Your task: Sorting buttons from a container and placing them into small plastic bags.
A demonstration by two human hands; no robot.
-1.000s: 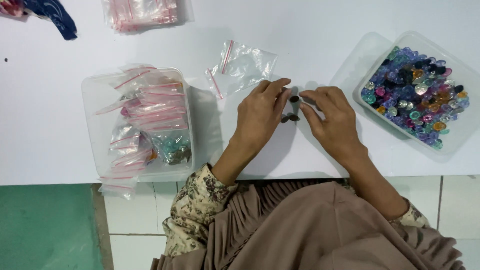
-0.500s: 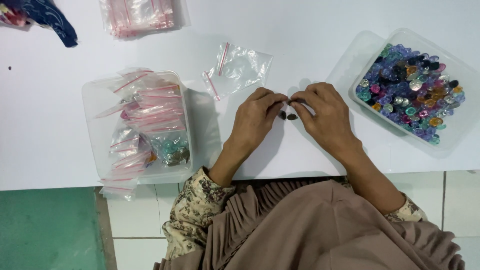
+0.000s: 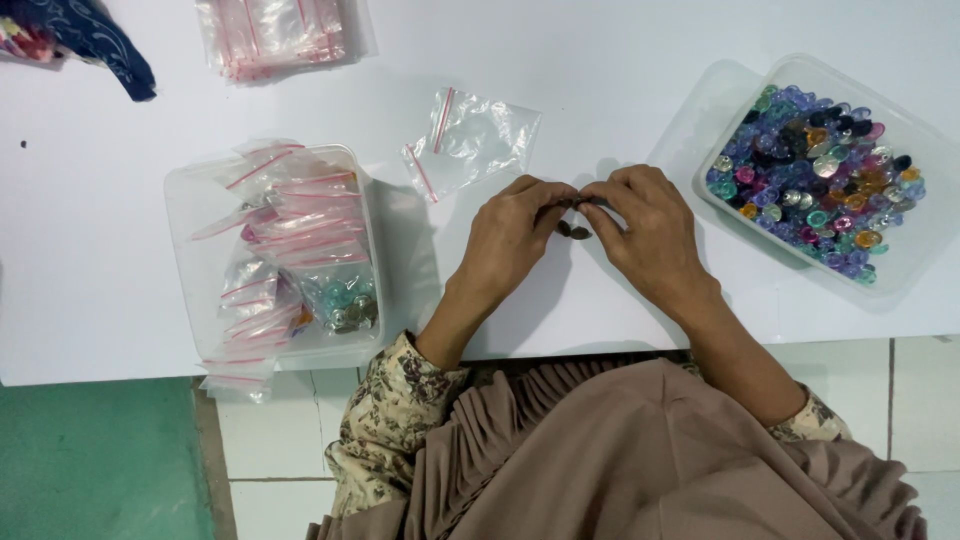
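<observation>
Bare table [image 3: 620, 80] ahead; bead tub [image 3: 925, 140] right, bag tub [image 3: 190, 200] left.

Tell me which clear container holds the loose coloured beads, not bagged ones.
The clear tub beyond the right hand, at the table's right edge, heaped with loose blue, purple, orange and green beads. The tub past the left hand holds red-striped zip bags.

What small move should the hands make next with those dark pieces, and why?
Probably reach the left hand for the empty zip bag. Both hands pinch small dark pieces on the white table, right hand meeting the left, and that bag lies just beyond them, apart from the filled bags in the left tub.
</observation>
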